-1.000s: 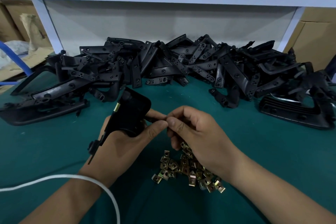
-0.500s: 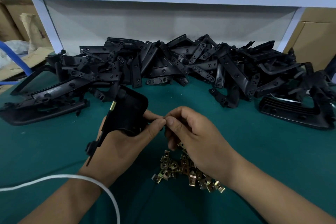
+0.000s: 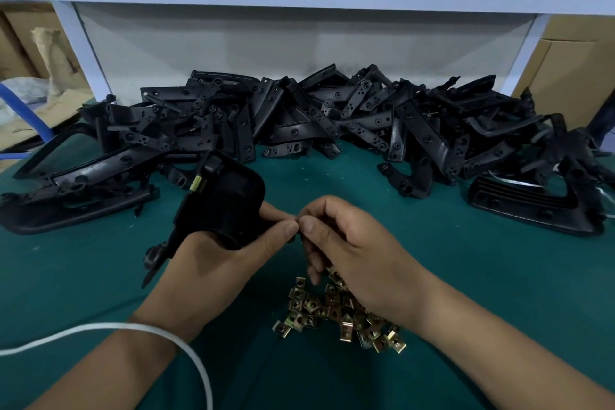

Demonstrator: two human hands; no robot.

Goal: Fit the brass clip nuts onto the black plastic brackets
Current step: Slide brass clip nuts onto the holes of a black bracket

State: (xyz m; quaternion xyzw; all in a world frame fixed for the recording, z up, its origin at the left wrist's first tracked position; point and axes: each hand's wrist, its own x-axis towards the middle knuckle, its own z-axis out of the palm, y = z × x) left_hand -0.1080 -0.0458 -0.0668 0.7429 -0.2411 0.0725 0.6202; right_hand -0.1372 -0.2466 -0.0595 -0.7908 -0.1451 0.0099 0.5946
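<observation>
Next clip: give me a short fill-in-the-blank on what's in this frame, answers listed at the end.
1. The left hand grips a black plastic ____.
2. One brass clip nut already sits on the bracket at its ____ edge.
3. The loose clip nuts lie in a heap under the ____ hand.
4. The table cover is ____.

Answers: bracket; upper left; right; green

black brackets [image 3: 299, 123], brass clip nuts [image 3: 332, 313], teal table [image 3: 482, 276], white cable [image 3: 100, 331]
</observation>
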